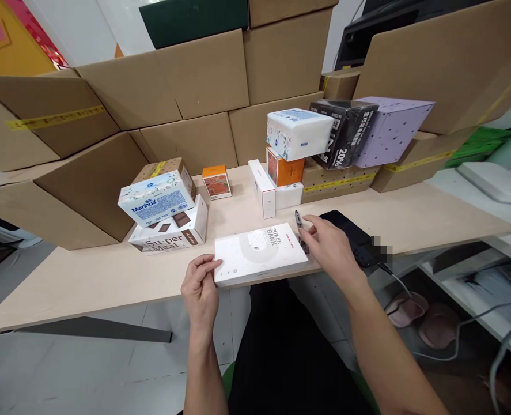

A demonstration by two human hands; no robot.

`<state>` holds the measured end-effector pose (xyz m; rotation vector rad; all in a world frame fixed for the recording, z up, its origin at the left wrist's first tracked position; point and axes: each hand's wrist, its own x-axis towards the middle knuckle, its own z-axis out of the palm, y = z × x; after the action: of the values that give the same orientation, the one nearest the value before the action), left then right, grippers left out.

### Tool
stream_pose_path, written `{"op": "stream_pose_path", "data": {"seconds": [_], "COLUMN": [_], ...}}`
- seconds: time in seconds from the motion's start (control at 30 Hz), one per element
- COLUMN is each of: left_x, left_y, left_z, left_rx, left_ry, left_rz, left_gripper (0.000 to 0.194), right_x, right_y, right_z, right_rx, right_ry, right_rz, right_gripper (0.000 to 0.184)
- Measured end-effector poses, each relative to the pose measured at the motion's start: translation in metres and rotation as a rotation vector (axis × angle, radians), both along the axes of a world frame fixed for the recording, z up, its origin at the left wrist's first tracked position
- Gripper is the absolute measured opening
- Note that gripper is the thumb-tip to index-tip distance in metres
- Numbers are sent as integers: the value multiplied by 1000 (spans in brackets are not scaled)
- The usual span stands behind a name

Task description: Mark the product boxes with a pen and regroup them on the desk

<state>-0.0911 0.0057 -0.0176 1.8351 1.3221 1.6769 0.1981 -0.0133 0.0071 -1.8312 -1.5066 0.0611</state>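
Observation:
A flat white box marked "POWER BANK" [260, 253] lies at the near edge of the light wooden table [99, 276]. My left hand [201, 285] pinches the box's near left corner, fingers closed on it. My right hand [328, 245] rests at the box's right end, fingers curled round a small dark tool [299, 222] that points up and away; I cannot tell what kind of tool it is. A black tablet-like device [352, 233] lies just right of that hand.
Behind stand a "Manhua" tissue pack [155, 199] on a "Super Meal" box [171, 230], small orange boxes [216, 181], an upright white box [262, 187], and stacked packs [345, 132]. Cardboard cartons [195, 80] wall the table's back and left. A cable [411, 288] hangs at right.

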Motion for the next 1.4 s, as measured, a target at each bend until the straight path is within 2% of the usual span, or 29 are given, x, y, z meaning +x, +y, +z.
{"op": "stream_pose_path", "data": {"seconds": [0.07,0.13,0.27,0.37,0.47,0.57,0.67,0.8,1.0,1.2,1.3,1.4], "left_x": [1,1,-1,0,2,2,2,2,6,10,11,11], "left_y": [-1,-1,-1,-2,-4,-6,-7,-7,-8,-7,-6,-5], "left_z": [1,2,2,1,-1,-2,-2,0,3,5,4,3], "left_rx": [9,15,19,-10,-51,-47,-8,65,114,131,109,84], "left_ry": [1,6,4,-42,-135,-195,-166,-47,186,339,349,344], "left_rz": [3,-5,-20,-27,-30,-40,-88,-116,-114,-135,-132,-127], "left_gripper": [25,26,25,25,23,19,20,23,24,23,25,29], "right_x": [2,0,0,4,6,1,-9,-18,-15,-20,-22,-22], "right_y": [15,24,27,22,16,11,9,12,17,13,13,15], "right_z": [4,8,7,-2,-13,-17,-13,-6,-6,-6,-8,-12], "right_rx": [-145,-223,-241,-62,182,354,493,580,496,476,457,371], "right_ry": [-66,-107,-110,59,416,710,776,854,981,921,901,764], "right_rz": [12,25,55,68,73,138,174,60,151,172,168,153], "right_gripper": [34,33,32,31,29,24,27,26,25,15,18,25]}}
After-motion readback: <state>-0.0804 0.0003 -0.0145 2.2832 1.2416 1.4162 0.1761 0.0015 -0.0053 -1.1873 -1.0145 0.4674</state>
